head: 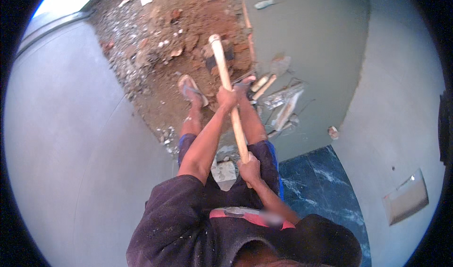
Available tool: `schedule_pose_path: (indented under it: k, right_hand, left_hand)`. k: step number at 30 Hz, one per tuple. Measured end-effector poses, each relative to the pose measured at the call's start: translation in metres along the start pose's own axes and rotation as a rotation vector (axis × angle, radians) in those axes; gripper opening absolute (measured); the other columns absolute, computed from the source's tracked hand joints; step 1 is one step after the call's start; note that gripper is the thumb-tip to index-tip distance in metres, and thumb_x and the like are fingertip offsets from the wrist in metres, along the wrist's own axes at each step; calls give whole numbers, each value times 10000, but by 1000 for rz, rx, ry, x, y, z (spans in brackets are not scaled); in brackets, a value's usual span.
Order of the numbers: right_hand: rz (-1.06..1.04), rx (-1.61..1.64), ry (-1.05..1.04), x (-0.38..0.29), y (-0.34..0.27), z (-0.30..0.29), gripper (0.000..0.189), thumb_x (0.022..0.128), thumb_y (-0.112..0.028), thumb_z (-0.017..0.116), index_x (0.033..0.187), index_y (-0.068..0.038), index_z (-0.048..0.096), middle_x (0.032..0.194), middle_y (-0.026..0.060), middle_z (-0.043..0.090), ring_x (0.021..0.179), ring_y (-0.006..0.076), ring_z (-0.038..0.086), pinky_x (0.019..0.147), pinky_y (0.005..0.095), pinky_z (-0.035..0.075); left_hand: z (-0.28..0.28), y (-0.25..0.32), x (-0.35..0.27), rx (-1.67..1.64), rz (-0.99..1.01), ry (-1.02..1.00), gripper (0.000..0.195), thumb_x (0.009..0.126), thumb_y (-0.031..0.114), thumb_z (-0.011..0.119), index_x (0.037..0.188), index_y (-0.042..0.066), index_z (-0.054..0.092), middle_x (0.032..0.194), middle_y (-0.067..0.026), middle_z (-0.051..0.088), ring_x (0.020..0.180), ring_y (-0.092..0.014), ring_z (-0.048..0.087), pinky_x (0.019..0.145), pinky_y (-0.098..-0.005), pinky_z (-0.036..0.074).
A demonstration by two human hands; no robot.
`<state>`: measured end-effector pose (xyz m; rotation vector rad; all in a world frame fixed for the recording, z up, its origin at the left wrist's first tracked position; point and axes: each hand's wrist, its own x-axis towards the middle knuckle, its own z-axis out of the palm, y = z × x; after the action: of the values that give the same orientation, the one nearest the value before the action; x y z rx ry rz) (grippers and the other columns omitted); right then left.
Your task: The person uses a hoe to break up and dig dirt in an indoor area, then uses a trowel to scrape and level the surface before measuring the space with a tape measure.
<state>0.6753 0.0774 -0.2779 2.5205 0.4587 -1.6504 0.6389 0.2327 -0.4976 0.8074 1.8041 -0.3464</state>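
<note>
Both my hands grip the long wooden handle [236,123] of what looks like a digging hoe. My left hand [227,98] holds it about midway, and my right hand [249,168] is closed around it lower down, near my thigh. At the far end the dark metal head [211,63] is at the dug brown soil [191,26], partly covered by the handle and earth. I cannot tell how deep its edge sits. My feet in sandals [191,90] stand on either side of the handle, on the dirt.
Gravel rubble [120,37] lies along the left wall [63,118]. A row of red bricks [251,47] edges the smooth grey floor [311,37]. A trowel [280,65], a crumpled plastic bag [283,98] and a bottle-like object [265,3] lie there. Dark marbled tiles [318,182] are behind right.
</note>
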Motion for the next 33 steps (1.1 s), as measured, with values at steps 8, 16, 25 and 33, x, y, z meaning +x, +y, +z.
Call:
schedule_pose_path:
  k: [8, 16, 25, 33]
  right_hand:
    - [-291, 4, 122, 44, -45, -13, 309, 741, -174, 701, 920, 48, 582, 804, 296, 631, 799, 482, 624, 682, 506, 508]
    - [-123, 108, 81, 86, -17, 32, 339, 752, -160, 703, 1006, 38, 595, 832, 274, 646, 841, 463, 635, 702, 492, 508]
    - [-67, 37, 76, 20, -15, 22, 267, 736, -122, 677, 924, 30, 563, 823, 260, 629, 858, 443, 638, 733, 480, 501]
    - [-394, -39, 108, 28, -35, 0, 275, 787, -148, 663, 962, 28, 545, 802, 273, 619, 798, 478, 614, 682, 519, 500]
  left_hand:
    - [-85, 107, 18, -189, 362, 200, 389, 761, 242, 668, 991, -43, 539, 912, -290, 643, 907, -430, 640, 812, -482, 495]
    - [-32, 86, 71, -134, 381, 189, 413, 779, 252, 670, 1035, -41, 533, 962, -294, 643, 950, -431, 636, 836, -485, 504]
    - [-18, 46, 26, -55, 214, 34, 444, 789, 244, 696, 1070, -48, 514, 973, -305, 641, 980, -453, 622, 855, -483, 497]
    - [-84, 94, 1, -139, 306, 158, 414, 778, 242, 680, 1028, -31, 495, 967, -320, 627, 953, -452, 624, 832, -509, 487]
